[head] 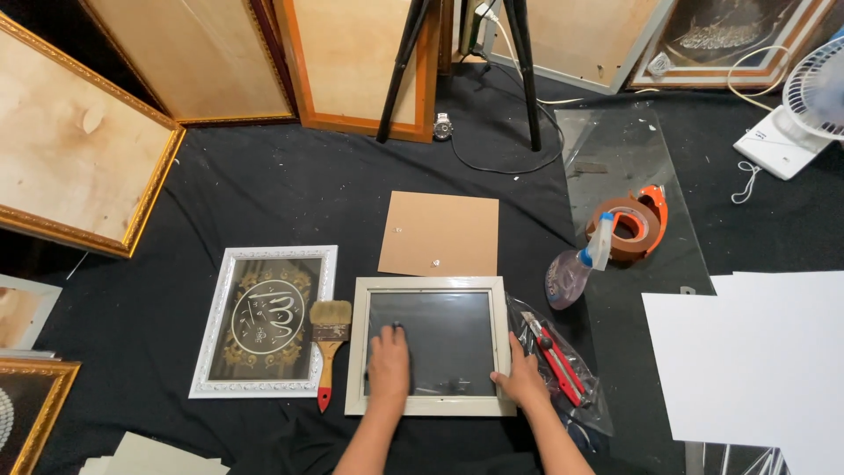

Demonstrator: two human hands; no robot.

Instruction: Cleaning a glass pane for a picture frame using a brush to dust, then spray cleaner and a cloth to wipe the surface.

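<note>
Left hand (389, 362) lies flat, fingers spread, on the glass of a pale square picture frame (430, 286) on black cloth (264, 193); right hand (522, 380), fingers loosely open, steadies its right edge beside a clear plastic bag (580, 387) holding red-handled tools (559, 361).

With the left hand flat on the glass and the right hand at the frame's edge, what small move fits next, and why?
Probably slide the left hand on across the glass of the pale frame, while the right hand steadies its right edge. Small specks show near the lower part of the glass.
</note>
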